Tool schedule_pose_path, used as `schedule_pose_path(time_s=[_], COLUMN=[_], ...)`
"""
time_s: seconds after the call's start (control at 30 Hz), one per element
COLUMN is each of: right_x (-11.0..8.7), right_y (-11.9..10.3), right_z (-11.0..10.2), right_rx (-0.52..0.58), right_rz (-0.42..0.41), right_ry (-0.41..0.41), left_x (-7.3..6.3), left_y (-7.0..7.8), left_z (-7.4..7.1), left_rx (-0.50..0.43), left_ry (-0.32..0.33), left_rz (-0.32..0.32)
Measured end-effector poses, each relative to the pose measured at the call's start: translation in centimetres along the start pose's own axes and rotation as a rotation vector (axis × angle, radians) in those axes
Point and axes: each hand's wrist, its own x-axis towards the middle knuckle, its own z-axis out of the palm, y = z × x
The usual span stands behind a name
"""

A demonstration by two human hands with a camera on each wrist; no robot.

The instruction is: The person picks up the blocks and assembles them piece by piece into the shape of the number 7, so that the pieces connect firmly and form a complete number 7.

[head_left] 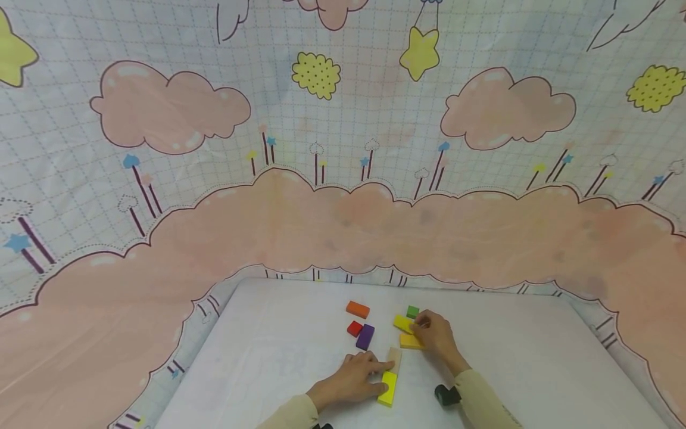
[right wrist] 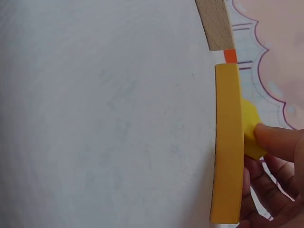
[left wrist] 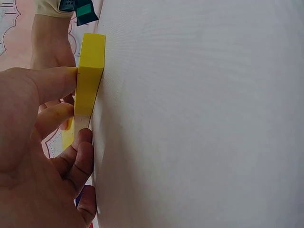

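A bright yellow block [head_left: 388, 389] lies end to end with a plain wooden block [head_left: 395, 358] on the white table. My left hand [head_left: 355, 378] rests beside them, thumb against the yellow block's left side and index finger touching near the joint; the other fingers bend loosely. Farther off, my right hand [head_left: 436, 335] pinches another yellow block [head_left: 402, 323] between thumb and fingers. Just nearer than it lies a darker yellow block [head_left: 410, 341], which in the right wrist view partly hides the pinched yellow block [right wrist: 251, 128].
Left of the hands are an orange block [head_left: 358, 309], a red block [head_left: 355, 328] and a purple block [head_left: 365, 337]. A small green block [head_left: 412, 311] sits beyond the right hand. Patterned cloth [head_left: 343, 232] stands around the white tabletop [head_left: 257, 333].
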Motion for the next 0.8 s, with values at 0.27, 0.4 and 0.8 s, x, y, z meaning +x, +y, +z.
schedule_pose_path(time_s=[0.27,0.4,0.8], right_x=[-0.13,-0.03,-0.64], right_y=[-0.28,-0.45,-0.83], right_z=[-0.61,-0.68,-0.94], right_rx=[0.118,0.111,0.166], right_rz=[0.017,0.007,-0.014], right_ry=[0.048,0.066,0.072], left_x=[0.15,0.16,0.19], left_y=[0.16,0.28,0.36], left_z=[-0.19,-0.37,-0.32], left_rx=[0.005,0.013,-0.031], left_ry=[-0.004,-0.007,-0.024], left_rz=[-0.005,-0.003,-0.024])
